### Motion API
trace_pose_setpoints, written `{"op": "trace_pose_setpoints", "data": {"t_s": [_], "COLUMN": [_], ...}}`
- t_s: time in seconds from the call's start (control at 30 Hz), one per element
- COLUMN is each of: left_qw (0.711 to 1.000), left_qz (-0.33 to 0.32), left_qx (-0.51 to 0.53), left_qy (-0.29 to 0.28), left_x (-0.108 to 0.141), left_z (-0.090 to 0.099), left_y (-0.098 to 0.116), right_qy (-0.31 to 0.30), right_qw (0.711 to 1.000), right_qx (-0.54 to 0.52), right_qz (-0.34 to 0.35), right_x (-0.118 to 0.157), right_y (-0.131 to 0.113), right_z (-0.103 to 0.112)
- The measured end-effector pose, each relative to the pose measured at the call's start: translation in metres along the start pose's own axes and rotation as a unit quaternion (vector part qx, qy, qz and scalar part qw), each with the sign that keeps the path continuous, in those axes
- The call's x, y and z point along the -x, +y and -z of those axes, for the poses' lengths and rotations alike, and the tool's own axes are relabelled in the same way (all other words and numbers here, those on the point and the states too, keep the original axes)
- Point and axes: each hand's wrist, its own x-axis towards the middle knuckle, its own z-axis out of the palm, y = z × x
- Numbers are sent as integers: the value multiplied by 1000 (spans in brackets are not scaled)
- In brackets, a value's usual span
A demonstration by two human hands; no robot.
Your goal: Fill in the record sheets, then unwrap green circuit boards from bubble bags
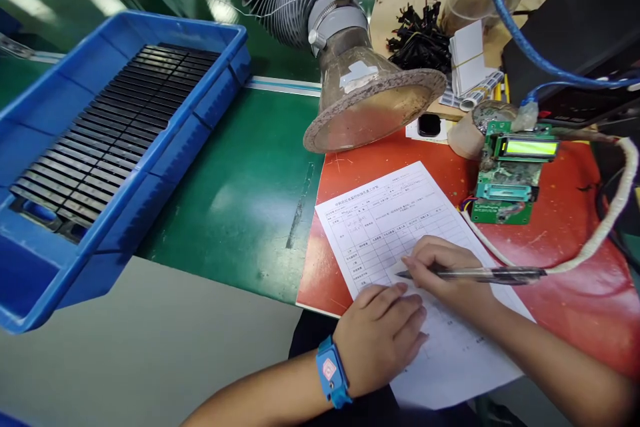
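A printed form [387, 213] with a table and some handwriting lies on the red mat, its lower end reaching past the table edge. My right hand [445, 270] grips a pen [493, 274], its tip touching or just above the table part of the sheet. Flat on the paper, left of the pen tip, rests my left hand [383, 333], fingers stretched out and holding nothing. A blue wrist strap [332, 372] is around my left wrist.
At left stands a blue tray [170, 140] with a slatted black rack [117, 127]. A fume hood [370, 107] on a grey duct hangs above the form. Right of the form are a green circuit board [505, 203] with a lit display, a white-sleeved cable [595, 247] and black wires [423, 37].
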Motion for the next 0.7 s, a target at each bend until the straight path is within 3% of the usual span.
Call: {"op": "trace_pose_setpoints", "data": {"t_s": [0.43,0.7], "left_qw": [1000,1000], "left_qz": [9,13], "left_qx": [7,5], "left_qy": [-13,-12], "left_x": [-1,-1], "left_z": [1,1], "left_y": [1,2], "right_qy": [51,38], "right_qw": [998,999], "right_qx": [8,7], "right_qz": [-22,-29], "right_x": [2,1], "right_y": [-1,0], "right_z": [2,0]}}
